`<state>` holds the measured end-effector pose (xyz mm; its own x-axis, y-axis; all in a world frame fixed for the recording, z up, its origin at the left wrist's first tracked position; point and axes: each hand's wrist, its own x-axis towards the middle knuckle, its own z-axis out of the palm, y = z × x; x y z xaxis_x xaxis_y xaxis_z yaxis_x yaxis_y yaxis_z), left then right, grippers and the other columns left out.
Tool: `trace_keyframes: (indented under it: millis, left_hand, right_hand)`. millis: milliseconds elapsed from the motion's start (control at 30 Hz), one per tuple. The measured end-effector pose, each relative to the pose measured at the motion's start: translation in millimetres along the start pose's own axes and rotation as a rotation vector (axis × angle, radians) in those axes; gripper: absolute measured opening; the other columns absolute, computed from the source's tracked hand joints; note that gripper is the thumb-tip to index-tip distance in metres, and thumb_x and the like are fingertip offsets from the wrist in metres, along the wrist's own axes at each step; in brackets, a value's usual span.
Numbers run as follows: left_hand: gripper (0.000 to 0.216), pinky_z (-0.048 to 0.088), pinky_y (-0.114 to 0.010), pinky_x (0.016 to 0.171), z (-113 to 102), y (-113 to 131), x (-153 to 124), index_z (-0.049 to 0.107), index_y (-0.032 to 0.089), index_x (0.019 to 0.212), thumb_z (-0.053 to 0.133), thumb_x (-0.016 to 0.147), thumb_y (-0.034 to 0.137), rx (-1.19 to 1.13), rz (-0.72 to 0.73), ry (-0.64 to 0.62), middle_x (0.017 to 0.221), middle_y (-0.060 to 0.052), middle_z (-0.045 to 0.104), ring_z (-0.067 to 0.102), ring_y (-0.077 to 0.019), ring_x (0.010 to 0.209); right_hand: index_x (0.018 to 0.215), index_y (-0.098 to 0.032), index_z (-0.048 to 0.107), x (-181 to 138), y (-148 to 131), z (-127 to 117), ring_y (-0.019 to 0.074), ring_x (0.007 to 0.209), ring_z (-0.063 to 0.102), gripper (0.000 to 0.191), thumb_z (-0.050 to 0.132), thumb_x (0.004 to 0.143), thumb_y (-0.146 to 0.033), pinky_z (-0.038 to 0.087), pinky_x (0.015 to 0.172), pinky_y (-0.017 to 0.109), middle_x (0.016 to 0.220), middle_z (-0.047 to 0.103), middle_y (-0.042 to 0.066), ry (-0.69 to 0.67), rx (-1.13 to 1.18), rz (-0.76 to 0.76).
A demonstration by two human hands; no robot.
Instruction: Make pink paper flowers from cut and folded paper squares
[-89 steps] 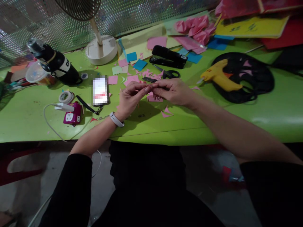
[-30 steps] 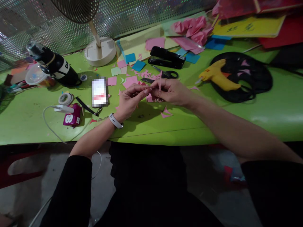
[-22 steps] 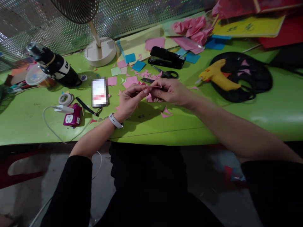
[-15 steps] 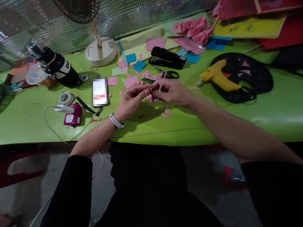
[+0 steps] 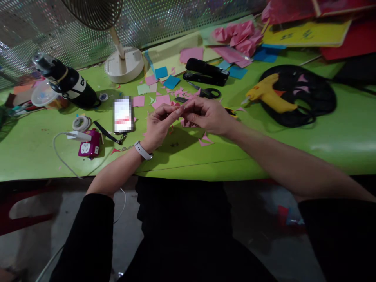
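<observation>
My left hand (image 5: 163, 125) and my right hand (image 5: 205, 113) meet over the near-middle of the green table, fingertips pinched together. Between them they hold a thin pink paper strip (image 5: 172, 129), mostly hidden by the fingers; a bit of it shows below the left fingertips. Pink paper scraps (image 5: 189, 123) lie under my right hand, with cut triangles (image 5: 206, 139) nearer the table edge. Just beyond the hands are black-handled scissors (image 5: 210, 93) and more pink cuttings (image 5: 183, 93). A yellow-and-black tool (image 5: 231, 112) is partly covered by my right hand.
A black stapler (image 5: 207, 72) lies behind the scissors. On the right, a yellow glue gun (image 5: 272, 94) rests on a black bag-like item (image 5: 323, 98). Leftward are a phone (image 5: 123, 113), tape roll (image 5: 81, 123), purple plug adapter (image 5: 89, 144), dark bottle (image 5: 70, 84) and fan base (image 5: 125, 64).
The strip that stood up above my right fingers no longer shows there; a pink bit now shows below my left fingertips. My right hand has shifted slightly left, uncovering the yellow-and-black tool.
</observation>
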<state>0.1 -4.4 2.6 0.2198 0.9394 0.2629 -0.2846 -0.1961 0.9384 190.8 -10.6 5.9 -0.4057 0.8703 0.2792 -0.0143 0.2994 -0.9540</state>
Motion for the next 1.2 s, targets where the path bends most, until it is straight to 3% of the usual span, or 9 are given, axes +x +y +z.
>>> trace_keyframes:
  millis: [300, 533, 633, 867, 1200]
  left_hand:
    - [0.033, 0.058, -0.029, 0.083, 1, 0, 0, 0.075, 0.022, 0.076, 0.095, 0.072, 0.049, -0.012, -0.002, -0.038, 0.079, 0.003, 0.070, 0.068, -0.0102, 0.079]
    - [0.018, 0.058, -0.033, 0.090, -2, -2, 1, 0.078, 0.022, 0.081, 0.092, 0.079, 0.031, -0.039, -0.042, -0.048, 0.085, 0.001, 0.071, 0.070, -0.0127, 0.088]
    - [0.021, 0.058, -0.032, 0.089, -3, -5, 2, 0.077, 0.022, 0.080, 0.094, 0.077, 0.035, -0.037, -0.033, -0.031, 0.084, 0.001, 0.072, 0.070, -0.0120, 0.086]
    - [0.034, 0.057, -0.027, 0.080, -3, -4, 2, 0.074, 0.021, 0.075, 0.095, 0.071, 0.047, -0.015, 0.002, 0.015, 0.075, 0.004, 0.070, 0.066, -0.0079, 0.073]
    - [0.032, 0.060, -0.029, 0.085, -2, -6, 3, 0.078, 0.024, 0.079, 0.096, 0.070, 0.048, -0.011, 0.017, -0.026, 0.082, 0.003, 0.073, 0.069, -0.0095, 0.080]
  right_hand:
    - [0.091, -0.025, 0.070, -1, -8, -1, 0.0129, 0.061, 0.058, 0.024, 0.079, 0.091, -0.046, 0.052, 0.058, 0.030, 0.074, 0.066, -0.001, -0.039, -0.035, -0.003]
    - [0.090, -0.024, 0.072, 0, -10, -4, 0.0138, 0.062, 0.059, 0.018, 0.078, 0.092, -0.040, 0.054, 0.059, 0.030, 0.074, 0.067, -0.001, -0.050, -0.049, 0.021]
    - [0.094, -0.023, 0.071, 0, -8, -3, 0.0128, 0.061, 0.058, 0.018, 0.076, 0.093, -0.040, 0.052, 0.059, 0.029, 0.075, 0.066, -0.001, -0.069, -0.020, 0.003]
    - [0.098, -0.023, 0.066, -1, 3, 5, 0.0140, 0.064, 0.061, 0.027, 0.078, 0.093, -0.047, 0.053, 0.060, 0.029, 0.078, 0.067, 0.000, 0.046, -0.025, -0.014]
    - [0.094, -0.025, 0.066, 0, -6, -4, 0.0143, 0.060, 0.060, 0.027, 0.078, 0.093, -0.049, 0.054, 0.056, 0.029, 0.073, 0.068, 0.000, -0.008, -0.020, 0.043]
